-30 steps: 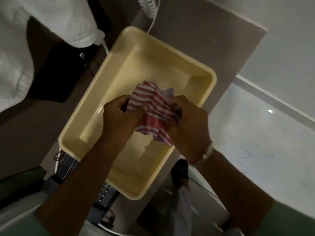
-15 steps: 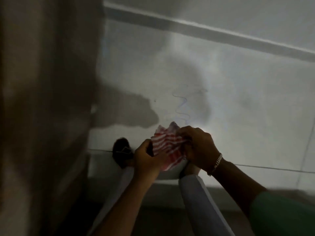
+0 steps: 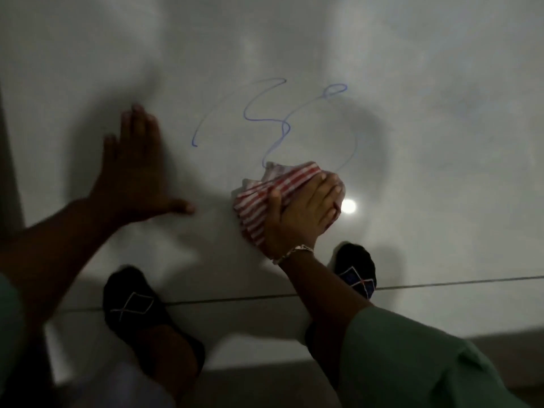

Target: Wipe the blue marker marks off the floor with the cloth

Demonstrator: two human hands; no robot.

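Observation:
Blue marker marks (image 3: 273, 119) loop across the pale glossy floor (image 3: 426, 142) in the middle of the view. A crumpled red-and-white striped cloth (image 3: 265, 189) lies on the floor at the near end of the marks. My right hand (image 3: 306, 213) presses down on the cloth and grips it, and a metal bracelet shows at the wrist. My left hand (image 3: 132, 169) lies flat on the floor to the left of the marks, fingers spread, holding nothing.
My two feet in dark patterned socks (image 3: 132, 304) (image 3: 357, 272) stand on the floor near a tile joint (image 3: 456, 282). A bright light reflection (image 3: 348, 206) shines beside my right hand. A darker strip runs along the left edge.
Both hands held the cloth over a yellow tub, then carried it down toward the floor. Now my left hand has let go and rests flat on the floor; my right hand presses the cloth down.

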